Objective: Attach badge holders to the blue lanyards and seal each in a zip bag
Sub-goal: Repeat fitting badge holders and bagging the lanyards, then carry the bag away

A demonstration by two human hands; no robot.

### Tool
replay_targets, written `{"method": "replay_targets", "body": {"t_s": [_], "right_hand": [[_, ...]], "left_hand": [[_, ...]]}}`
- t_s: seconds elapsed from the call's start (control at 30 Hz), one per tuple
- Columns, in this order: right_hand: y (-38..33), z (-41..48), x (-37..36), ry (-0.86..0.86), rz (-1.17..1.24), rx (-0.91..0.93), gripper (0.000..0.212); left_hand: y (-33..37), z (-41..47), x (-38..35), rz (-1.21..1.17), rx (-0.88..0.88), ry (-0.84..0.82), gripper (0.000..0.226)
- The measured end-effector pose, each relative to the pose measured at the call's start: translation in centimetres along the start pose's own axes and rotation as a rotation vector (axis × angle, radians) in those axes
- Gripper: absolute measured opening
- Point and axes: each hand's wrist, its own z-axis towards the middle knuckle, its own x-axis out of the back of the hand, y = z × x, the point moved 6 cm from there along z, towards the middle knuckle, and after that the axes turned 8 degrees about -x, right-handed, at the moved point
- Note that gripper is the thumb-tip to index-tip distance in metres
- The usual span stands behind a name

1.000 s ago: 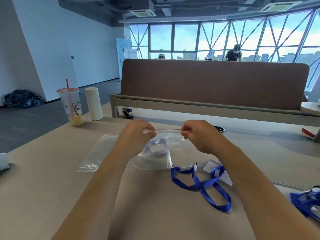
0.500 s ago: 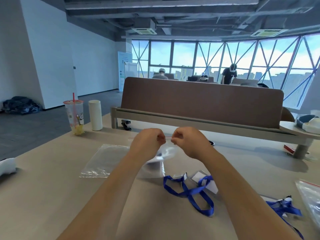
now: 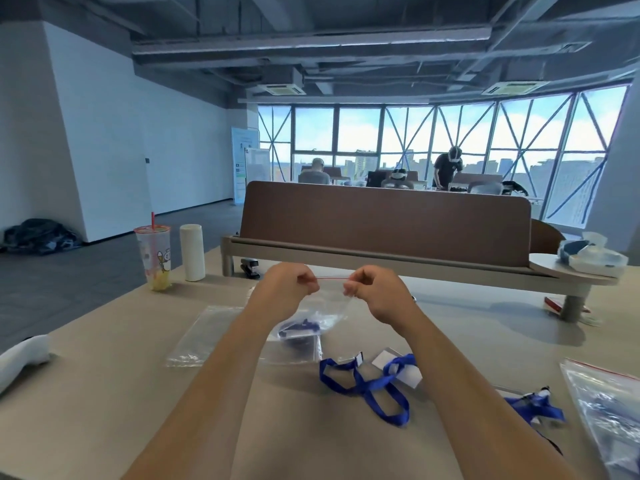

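Note:
I hold a clear zip bag [image 3: 327, 311] up above the table by its red-lined top edge. My left hand [image 3: 287, 292] pinches the left end of that strip and my right hand [image 3: 377, 296] pinches the right end. A blue lanyard with a badge holder [image 3: 299, 329] hangs bunched inside the bag. On the table in front lies a loose blue lanyard [image 3: 367, 386] over a clear badge holder [image 3: 403, 370]. Another blue lanyard [image 3: 535, 405] lies at the right.
Empty clear zip bags [image 3: 204, 336] lie flat on the left. A filled zip bag [image 3: 609, 407] sits at the right edge. A drink cup with a straw [image 3: 154, 258], a white roll [image 3: 192, 252] and a stapler [image 3: 250, 266] stand at the back, before a brown divider [image 3: 384, 223].
My hands had come close together on the bag's top edge, then moved apart along the red strip. The view has tilted upward.

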Motion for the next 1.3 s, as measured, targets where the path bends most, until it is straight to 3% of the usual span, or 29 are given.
{"method": "replay_targets", "body": {"t_s": [0.23, 0.4, 0.57, 0.7, 0.9, 1.07, 1.3], "right_hand": [[-0.3, -0.1, 2.7, 0.073, -0.096, 0.014, 0.011], [0.3, 0.2, 3.2, 0.118, -0.036, -0.009, 0.015], [0.5, 0.1, 2.9, 0.137, 0.158, -0.067, 0.013], [0.4, 0.2, 2.7, 0.098, 0.351, -0.116, 0.015], [0.5, 0.5, 3.5, 0.105, 0.575, -0.143, 0.016], [-1.3, 1.9, 5.8, 0.135, 0.720, -0.066, 0.018], [-4.8, 2.1, 11.6, 0.296, 0.705, 0.000, 0.011]], "left_hand": [[-1.3, -0.3, 2.9, 0.107, 0.042, -0.114, 0.018], [-3.1, -0.4, 4.4, 0.095, 0.075, -0.038, 0.015], [-3.3, -1.2, 4.1, -0.126, 0.145, 0.097, 0.012], [-3.3, -1.7, 3.5, -0.503, 0.229, 0.214, 0.011], [-2.7, -1.1, 2.9, -0.847, 0.275, 0.312, 0.010], [-0.9, 1.5, 4.7, -1.002, 0.237, 0.360, 0.008], [3.6, 4.8, 7.7, -1.063, 0.065, 0.379, 0.005]]}}
